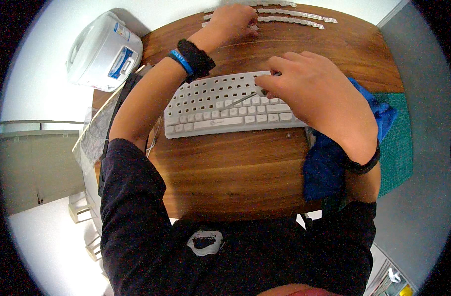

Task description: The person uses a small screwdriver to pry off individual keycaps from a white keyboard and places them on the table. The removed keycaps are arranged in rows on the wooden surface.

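Observation:
A white keyboard lies on the wooden table, its lower rows fitted with white keycaps and its upper rows showing bare dark switch openings. Over its right part, my right hand is closed around a thin metal rod-like tool, whose tip slants down to the left onto the keys; its exact kind is hidden by the fingers. My left hand reaches to the far edge of the table. Its fingers are pinched at a small white keycap, beside several rows of loose keycaps.
A white rice cooker stands at the far left. Blue cloth lies right of the keyboard, partly over a green cutting mat. A dark long object and a clear plastic bag lie along the left edge.

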